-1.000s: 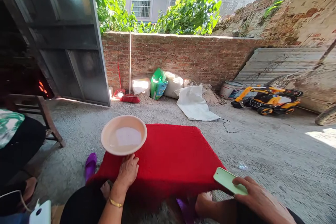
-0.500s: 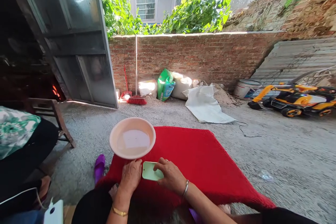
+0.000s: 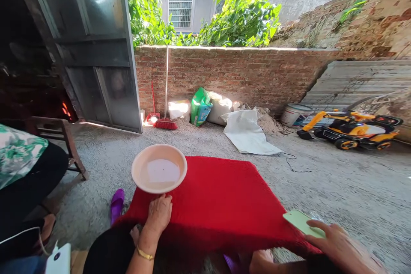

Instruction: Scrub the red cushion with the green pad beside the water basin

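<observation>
My right hand (image 3: 337,244) is out past the right edge of a red cloth-covered surface (image 3: 218,197), gripping a flat pale green object shaped like a phone (image 3: 302,221) between thumb and fingers. On the left, my left hand (image 3: 159,213) rests on the red cloth just below a pale peach basin (image 3: 138,170). Its fingers are curled, and what they hold, if anything, is hidden. Shallow liquid lies in the basin, with a bright reflection and a small dark speck.
A seated person (image 3: 22,158) is at left by a wooden chair (image 3: 69,145). A white phone (image 3: 59,259) with a cable lies low left, near a purple shoe (image 3: 117,203). Sacks (image 3: 220,109), a white sheet (image 3: 247,130) and a toy excavator (image 3: 356,130) stand farther off.
My right hand has carried the pale green object from beside my left hand, over the red cloth, to its right edge. My left hand stays below the basin; the view has shifted slightly.
</observation>
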`<state>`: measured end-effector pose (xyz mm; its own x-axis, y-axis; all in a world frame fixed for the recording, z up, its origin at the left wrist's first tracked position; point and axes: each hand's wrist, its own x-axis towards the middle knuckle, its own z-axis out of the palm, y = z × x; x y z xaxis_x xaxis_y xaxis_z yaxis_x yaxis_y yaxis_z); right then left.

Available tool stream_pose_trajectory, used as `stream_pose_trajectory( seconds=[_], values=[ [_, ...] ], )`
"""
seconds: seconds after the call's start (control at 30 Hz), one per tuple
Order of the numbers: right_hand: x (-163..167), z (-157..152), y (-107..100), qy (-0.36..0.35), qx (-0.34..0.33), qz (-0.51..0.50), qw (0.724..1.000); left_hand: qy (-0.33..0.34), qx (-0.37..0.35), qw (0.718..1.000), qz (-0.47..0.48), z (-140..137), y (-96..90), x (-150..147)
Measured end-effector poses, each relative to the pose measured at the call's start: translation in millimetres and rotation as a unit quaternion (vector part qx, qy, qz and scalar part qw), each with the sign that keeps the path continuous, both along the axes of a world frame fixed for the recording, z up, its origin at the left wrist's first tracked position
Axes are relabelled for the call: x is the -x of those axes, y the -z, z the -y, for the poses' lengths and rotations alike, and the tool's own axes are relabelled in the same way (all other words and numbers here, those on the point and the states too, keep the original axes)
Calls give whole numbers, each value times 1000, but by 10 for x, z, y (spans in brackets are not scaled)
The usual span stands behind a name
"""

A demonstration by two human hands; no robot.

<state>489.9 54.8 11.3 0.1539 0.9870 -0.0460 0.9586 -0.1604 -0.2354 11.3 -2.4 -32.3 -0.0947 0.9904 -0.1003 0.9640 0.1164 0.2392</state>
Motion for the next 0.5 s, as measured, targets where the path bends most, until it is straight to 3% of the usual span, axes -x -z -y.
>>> stream_pose_trajectory(
  seconds=[0.1,0.27,0.37,0.5],
  values=[
    [372,70,-41,-39,-23,-22,999,-3,2,1000,-2,-1,-1,4],
    [1908,152,-158,-243,38,-77,966,-7,6,1000,-5,-5,-35,10],
    [2647,125,-115,-342,61,-74,935,-8,7,1000,-6,-6,-74,16],
    [3020,5,15,-390,69,-64,916,-9,3,1000,-5,2,-101,21]
  ],
)
